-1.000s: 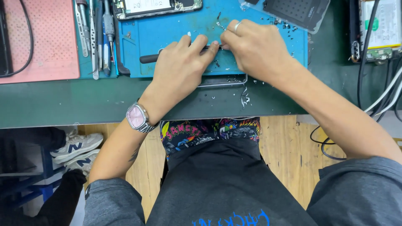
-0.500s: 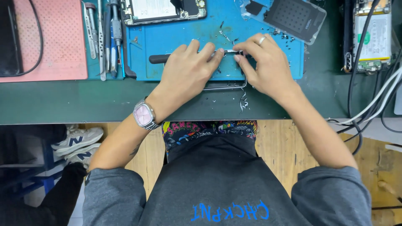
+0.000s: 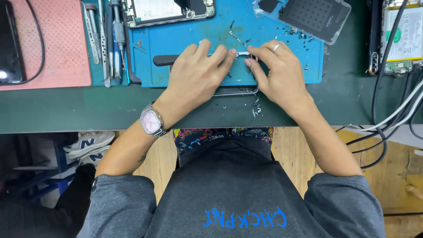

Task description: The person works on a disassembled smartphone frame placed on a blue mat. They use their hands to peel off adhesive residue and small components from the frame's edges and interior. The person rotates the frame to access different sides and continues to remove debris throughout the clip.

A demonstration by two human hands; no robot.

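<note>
Metal frame (image 3: pixel 235 91) lies flat, long axis left-right.

metal frame (image 3: pixel 238 91): mostly hidden under hands | screws (image 3: pixel 294 31): too small

Both forearms reach forward, left hand (image 3: pixel 194 79) and right hand (image 3: pixel 280 75) lying palm-down, curled fingers (image 3: pixel 229 57) nearly meeting.

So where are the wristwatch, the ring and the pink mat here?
wristwatch (image 3: pixel 150 121), head view, on its square face.
ring (image 3: pixel 276 46), head view, on the band around a right-hand finger.
pink mat (image 3: pixel 57 44), head view, on its bare dotted surface.
</note>
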